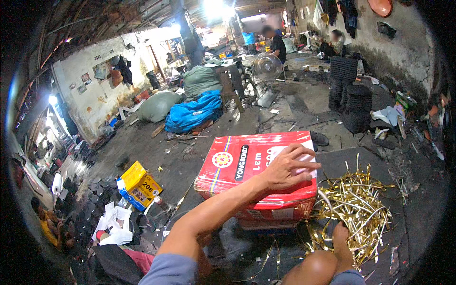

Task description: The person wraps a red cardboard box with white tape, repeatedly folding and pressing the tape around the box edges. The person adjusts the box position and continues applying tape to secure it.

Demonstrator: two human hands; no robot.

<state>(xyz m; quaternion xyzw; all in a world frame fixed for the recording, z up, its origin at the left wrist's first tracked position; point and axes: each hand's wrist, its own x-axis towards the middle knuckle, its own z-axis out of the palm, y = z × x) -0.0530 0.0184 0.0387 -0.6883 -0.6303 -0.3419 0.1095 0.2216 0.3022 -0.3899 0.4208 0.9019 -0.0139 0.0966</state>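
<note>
A red cardboard carton (270, 209) wrapped in shiny clear tape stands in front of me. Across its top reaches my left arm, and my left hand (289, 168) rests palm down with its fingers apart at the lid's right part. Under those fingers lies a piece of white paper (308, 145). To the right of the carton, a tangled heap of shiny gold strips (363, 204) spreads over the floor. A bare limb at the lower right, apparently my right arm (341, 244), goes down into the strips; no fingers can be made out there.
On the left are a yellow box (140, 183) and crumpled white papers (114, 225). A blue sack (194, 113) and grey-green sacks (161, 107) lie farther back. Beyond the carton stand a fan (267, 67) and stacked black pieces (343, 78). Other people sit at the back and far left.
</note>
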